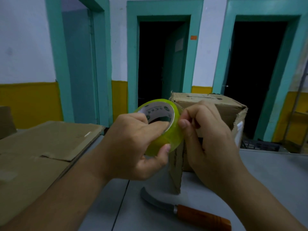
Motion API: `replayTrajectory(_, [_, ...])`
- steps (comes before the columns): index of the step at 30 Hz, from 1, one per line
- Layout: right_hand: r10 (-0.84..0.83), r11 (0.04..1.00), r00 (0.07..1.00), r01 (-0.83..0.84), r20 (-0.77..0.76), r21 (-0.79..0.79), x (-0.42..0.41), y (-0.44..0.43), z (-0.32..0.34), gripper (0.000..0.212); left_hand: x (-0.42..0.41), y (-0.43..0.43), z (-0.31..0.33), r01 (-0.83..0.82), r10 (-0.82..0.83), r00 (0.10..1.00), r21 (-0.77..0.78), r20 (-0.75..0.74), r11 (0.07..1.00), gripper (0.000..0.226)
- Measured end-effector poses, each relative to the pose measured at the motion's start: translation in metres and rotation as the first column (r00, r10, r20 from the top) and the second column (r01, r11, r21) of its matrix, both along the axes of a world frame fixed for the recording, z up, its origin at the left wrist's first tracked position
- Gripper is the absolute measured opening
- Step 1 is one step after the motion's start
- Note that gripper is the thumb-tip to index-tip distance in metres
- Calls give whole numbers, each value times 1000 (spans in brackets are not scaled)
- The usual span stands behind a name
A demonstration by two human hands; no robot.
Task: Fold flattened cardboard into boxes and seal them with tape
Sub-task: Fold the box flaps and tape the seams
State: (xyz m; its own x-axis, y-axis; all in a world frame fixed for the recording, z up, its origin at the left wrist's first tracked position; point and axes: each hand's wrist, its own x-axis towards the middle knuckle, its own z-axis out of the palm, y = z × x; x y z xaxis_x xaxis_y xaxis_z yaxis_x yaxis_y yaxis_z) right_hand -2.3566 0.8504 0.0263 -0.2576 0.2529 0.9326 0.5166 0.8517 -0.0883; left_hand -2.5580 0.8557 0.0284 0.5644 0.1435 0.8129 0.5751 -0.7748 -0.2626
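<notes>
Hunting for the tape's loose end before sealing the box.

The left hand [133, 147] grasps the tape roll [166, 139], fingers hooked through its core and thumb under the outer face. It holds the roll raised and steady so the right hand [208, 144] can work on it. The right hand's curled fingers and thumb nip the roll's right rim, probably picking for the tape end, though whether any is lifted is too fine to tell. The roll sits between both hands, above the table [275, 172], just in front of the folded cardboard box [225, 110] standing toward the far edge. Flattened cardboard [41, 147] lies along the left edge, and a wooden-handled knife [200, 215] lies by the near edge, likely for cutting.
</notes>
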Motion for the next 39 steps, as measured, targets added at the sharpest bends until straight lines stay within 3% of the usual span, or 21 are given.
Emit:
replayTrajectory(3, [-1,1000,1000,0,-19,-25,-2,1,-3,8,-1,2,0,4,-4,1000,-12,18,1000,30])
replayTrajectory(7, [4,995,989,9,-145,94,-4,-4,-4,9,0,2,0,8,-6,998,-38,69,999,30])
replayTrajectory(12, [33,994,978,-10,-206,110,-1,-5,-5,12,3,1,0,22,-16,996,-65,85,998,27])
replayTrajectory(27, [58,997,979,-47,-195,60,-15,-5,-13,6,7,-4,-3,46,-30,984,-88,178,995,27])
replayTrajectory(32, [88,996,958,-83,-272,31,-9,-3,-12,7,4,2,-7,95,-64,977,-149,203,984,28])
replayTrajectory(36, [64,997,974,-55,-216,49,-6,-2,-9,20,4,2,-6,81,-55,983,-148,175,986,28])
replayTrajectory(39, [49,996,985,-36,-167,79,-3,-2,-8,16,3,1,-4,73,-47,984,-151,172,986,29])
